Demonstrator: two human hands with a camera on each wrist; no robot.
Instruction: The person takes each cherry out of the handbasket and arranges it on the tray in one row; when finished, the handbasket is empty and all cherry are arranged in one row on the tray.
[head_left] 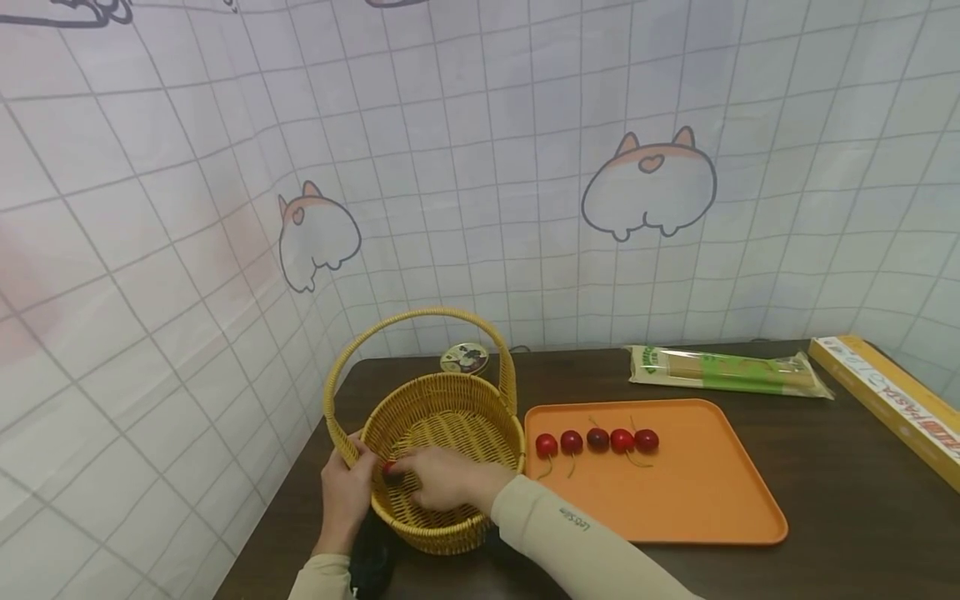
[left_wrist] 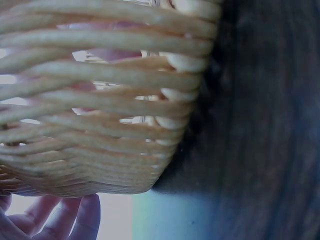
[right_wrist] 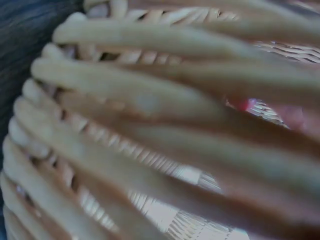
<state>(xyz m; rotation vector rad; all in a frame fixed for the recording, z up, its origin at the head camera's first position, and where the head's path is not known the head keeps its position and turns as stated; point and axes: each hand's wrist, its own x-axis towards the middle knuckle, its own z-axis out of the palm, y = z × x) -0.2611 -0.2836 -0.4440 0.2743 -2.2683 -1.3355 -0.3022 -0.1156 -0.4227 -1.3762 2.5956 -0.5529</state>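
A yellow woven basket (head_left: 450,408) with a hoop handle stands on the dark table (head_left: 825,500), left of an orange tray (head_left: 697,500). My left hand (head_left: 347,492) grips the basket's left rim. Its fingers (left_wrist: 60,220) show below the weave (left_wrist: 100,100) in the left wrist view. My right hand (head_left: 442,477) reaches inside the basket and pinches a red cherry (head_left: 390,472) near the left wall. A bit of that red (right_wrist: 242,104) shows through the weave (right_wrist: 125,100) in the right wrist view. Several cherries (head_left: 597,439) with stems lie in a row on the tray.
A round tin (head_left: 464,358) sits behind the basket. A green and brown wrapped packet (head_left: 727,371) lies at the back of the table. A long yellow box (head_left: 892,404) runs along the right side. A tiled cloth wall closes the back and left.
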